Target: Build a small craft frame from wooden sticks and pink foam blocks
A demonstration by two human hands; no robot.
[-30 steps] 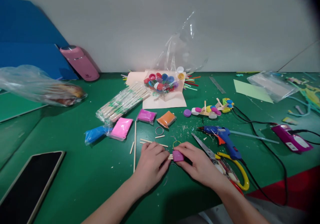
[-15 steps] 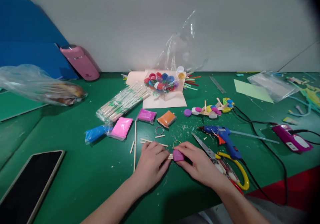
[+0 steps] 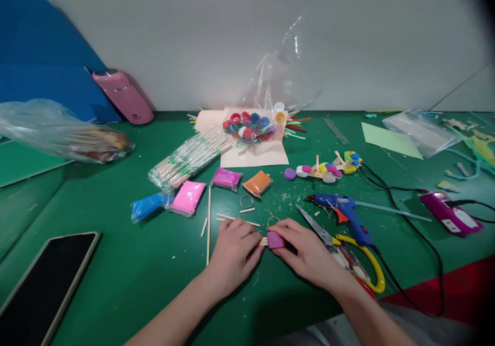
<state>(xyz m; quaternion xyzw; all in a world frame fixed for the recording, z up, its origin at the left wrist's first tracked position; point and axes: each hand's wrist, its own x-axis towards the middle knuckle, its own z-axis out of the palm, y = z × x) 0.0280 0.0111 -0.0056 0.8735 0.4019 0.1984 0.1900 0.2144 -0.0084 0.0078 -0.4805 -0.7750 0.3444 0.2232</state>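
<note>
My left hand [image 3: 237, 248] is closed around a few thin wooden sticks [image 3: 263, 242], their ends showing at the fingertips. At the end of those sticks is a lump of purple clay [image 3: 276, 240]. My right hand [image 3: 299, 245] pinches the clay between thumb and fingers. A yellow-green rubber band [image 3: 273, 219] lies just beyond the clay. Several loose sticks lie around my left hand, among them a long one [image 3: 209, 222] and a short piece [image 3: 247, 210]. A purple rubber band [image 3: 246, 201] rests close by.
Scissors [image 3: 373, 263] and a blue glue gun [image 3: 344, 209] with a black cord lie right of my hand. Clay packets [image 3: 227, 179], a bag of sticks [image 3: 189, 158] and bottle caps [image 3: 253, 124] are behind. A phone [image 3: 46, 284] lies left, a pink bottle [image 3: 126, 97] behind it.
</note>
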